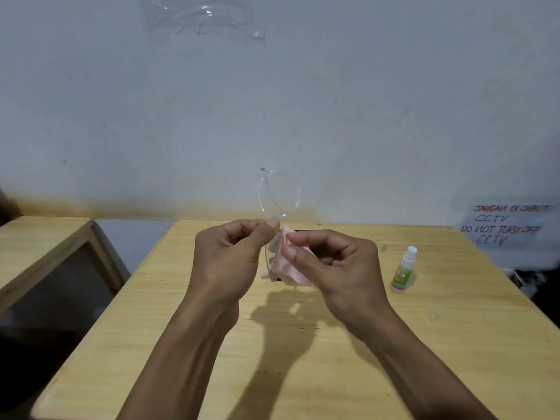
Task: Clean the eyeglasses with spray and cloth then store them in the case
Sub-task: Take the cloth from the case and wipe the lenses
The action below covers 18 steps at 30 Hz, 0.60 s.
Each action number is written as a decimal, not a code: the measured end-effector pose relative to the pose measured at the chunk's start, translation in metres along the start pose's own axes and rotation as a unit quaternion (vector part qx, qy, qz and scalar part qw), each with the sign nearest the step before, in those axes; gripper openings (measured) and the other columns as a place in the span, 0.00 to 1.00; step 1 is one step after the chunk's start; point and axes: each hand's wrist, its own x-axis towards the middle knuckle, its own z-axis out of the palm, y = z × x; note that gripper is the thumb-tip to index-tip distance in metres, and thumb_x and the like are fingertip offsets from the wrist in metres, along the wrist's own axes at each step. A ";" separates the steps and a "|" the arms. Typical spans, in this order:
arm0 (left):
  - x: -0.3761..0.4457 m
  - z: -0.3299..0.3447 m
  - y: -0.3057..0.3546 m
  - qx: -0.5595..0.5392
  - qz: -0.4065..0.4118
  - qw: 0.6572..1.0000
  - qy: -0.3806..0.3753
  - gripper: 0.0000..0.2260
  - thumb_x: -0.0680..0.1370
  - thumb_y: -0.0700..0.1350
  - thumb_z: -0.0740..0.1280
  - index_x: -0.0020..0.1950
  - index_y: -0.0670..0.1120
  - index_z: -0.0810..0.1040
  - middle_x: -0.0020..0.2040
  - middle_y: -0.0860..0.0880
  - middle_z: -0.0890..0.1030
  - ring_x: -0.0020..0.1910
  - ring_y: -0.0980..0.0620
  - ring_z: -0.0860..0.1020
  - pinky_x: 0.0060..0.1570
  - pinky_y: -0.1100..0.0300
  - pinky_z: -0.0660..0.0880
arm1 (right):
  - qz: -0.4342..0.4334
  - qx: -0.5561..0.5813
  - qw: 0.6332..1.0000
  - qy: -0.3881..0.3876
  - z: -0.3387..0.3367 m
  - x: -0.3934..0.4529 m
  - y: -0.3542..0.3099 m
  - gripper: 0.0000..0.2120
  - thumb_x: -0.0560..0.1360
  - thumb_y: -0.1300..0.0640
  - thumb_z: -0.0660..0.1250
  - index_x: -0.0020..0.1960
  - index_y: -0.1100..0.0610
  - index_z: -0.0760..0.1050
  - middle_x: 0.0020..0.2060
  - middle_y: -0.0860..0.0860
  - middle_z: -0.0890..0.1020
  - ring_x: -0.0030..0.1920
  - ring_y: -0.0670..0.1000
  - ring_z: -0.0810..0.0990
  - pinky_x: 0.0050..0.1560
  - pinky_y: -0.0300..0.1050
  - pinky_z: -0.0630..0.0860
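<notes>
Clear-framed eyeglasses (277, 194) are held upright above the wooden table (424, 344), one lens rising over my hands. My left hand (233, 256) pinches the frame near the bridge between thumb and forefinger. My right hand (330, 262) pinches a pale pink cloth (286, 265) against the lower lens, which the cloth hides. A small spray bottle (403, 269) with a white cap and green label stands on the table to the right of my right hand. A sliver of something dark (301, 231) shows behind my right hand; I cannot tell whether it is the case.
A second wooden table (45, 237) stands to the left across a gap. A white wall rises right behind the table. A handwritten CCTV notice (506, 222) sits at the far right above dark clutter.
</notes>
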 end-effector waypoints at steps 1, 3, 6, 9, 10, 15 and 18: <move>0.001 -0.002 0.001 0.015 0.001 1.000 -0.016 0.06 0.74 0.43 0.74 0.38 0.42 0.84 0.29 0.57 0.83 0.28 0.68 0.77 0.31 0.78 0.71 | 0.003 0.002 1.000 -0.004 -0.002 0.001 -0.001 0.05 0.72 0.63 0.77 0.45 0.55 0.87 0.39 0.52 0.89 0.39 0.55 0.89 0.43 0.51 0.85; 0.005 -0.005 0.003 0.036 0.001 0.999 -0.037 0.06 0.74 0.43 0.74 0.37 0.43 0.84 0.33 0.54 0.84 0.32 0.65 0.79 0.36 0.74 0.73 | 0.014 0.011 1.000 -0.021 -0.004 0.003 -0.004 0.04 0.72 0.64 0.77 0.43 0.56 0.86 0.36 0.48 0.88 0.32 0.47 0.86 0.35 0.39 0.80; 0.009 -0.005 0.003 0.027 0.002 1.000 -0.015 0.06 0.72 0.41 0.75 0.36 0.41 0.84 0.36 0.48 0.86 0.37 0.57 0.82 0.37 0.72 0.75 | 0.032 0.035 0.999 -0.026 -0.002 0.005 -0.007 0.04 0.72 0.66 0.76 0.44 0.58 0.86 0.37 0.48 0.89 0.34 0.45 0.86 0.37 0.36 0.78; 0.004 0.001 0.005 -0.010 -0.001 1.000 0.014 0.05 0.72 0.38 0.75 0.38 0.37 0.83 0.34 0.45 0.84 0.30 0.57 0.82 0.28 0.72 0.75 | 0.037 0.054 0.998 -0.006 0.005 0.006 -0.006 0.06 0.72 0.66 0.76 0.43 0.56 0.86 0.38 0.51 0.88 0.36 0.50 0.87 0.39 0.43 0.81; 0.002 0.003 0.006 -0.023 -0.003 1.000 0.018 0.05 0.73 0.36 0.74 0.39 0.36 0.82 0.33 0.44 0.83 0.28 0.58 0.81 0.25 0.72 0.74 | 0.038 0.056 0.998 -0.004 0.007 0.006 -0.006 0.06 0.72 0.66 0.76 0.43 0.55 0.86 0.37 0.52 0.88 0.35 0.51 0.87 0.38 0.46 0.82; 0.004 -0.002 0.002 -0.011 0.005 1.000 0.027 0.07 0.73 0.38 0.75 0.35 0.40 0.82 0.31 0.48 0.83 0.31 0.58 0.81 0.28 0.71 0.76 | 0.046 0.036 0.998 -0.024 0.003 0.001 -0.006 0.07 0.70 0.67 0.78 0.44 0.57 0.85 0.39 0.51 0.89 0.36 0.49 0.87 0.39 0.40 0.81; 0.007 -0.006 0.001 -0.005 0.005 1.000 0.019 0.07 0.72 0.39 0.75 0.35 0.39 0.82 0.31 0.49 0.84 0.33 0.58 0.81 0.32 0.74 0.75 | 0.050 0.030 0.998 -0.009 -0.002 -0.001 -0.005 0.05 0.70 0.65 0.78 0.44 0.58 0.86 0.40 0.53 0.89 0.38 0.50 0.87 0.42 0.43 0.82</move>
